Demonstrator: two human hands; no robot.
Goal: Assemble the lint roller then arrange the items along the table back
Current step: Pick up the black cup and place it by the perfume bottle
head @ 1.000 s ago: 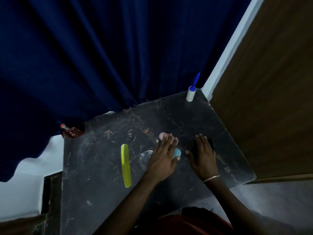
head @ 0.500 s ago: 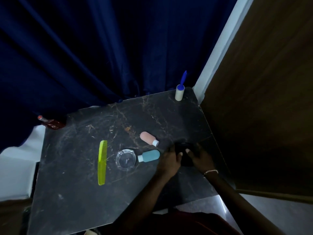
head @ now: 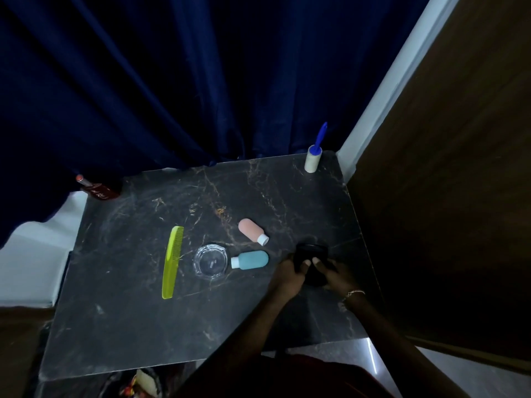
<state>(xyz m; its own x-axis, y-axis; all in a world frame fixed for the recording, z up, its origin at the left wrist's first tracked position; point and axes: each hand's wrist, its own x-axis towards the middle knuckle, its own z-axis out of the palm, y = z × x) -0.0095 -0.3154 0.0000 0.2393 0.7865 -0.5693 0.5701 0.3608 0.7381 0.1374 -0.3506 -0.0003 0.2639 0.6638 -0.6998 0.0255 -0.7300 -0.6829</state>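
The lint roller (head: 314,156), a white roll with a blue handle, stands upright at the back right corner of the dark marble table (head: 138,326). My left hand (head: 287,272) and my right hand (head: 336,275) both grip a black round container (head: 311,254) near the table's right side. To the left lie a teal bottle (head: 253,259), a pink bottle (head: 253,231), a clear glass ashtray (head: 210,261) and a yellow-green comb (head: 172,265). A dark red bottle (head: 97,189) lies at the back left corner.
A dark blue curtain (head: 186,81) hangs along the table's back edge. A wooden panel (head: 448,182) stands right against the table's right side, with a white frame (head: 388,90) beside it. Floor shows below the front edge.
My left hand left the teal bottle and moved right. Both hands now hold the black container, tilted up a little from the table. The view has shifted.
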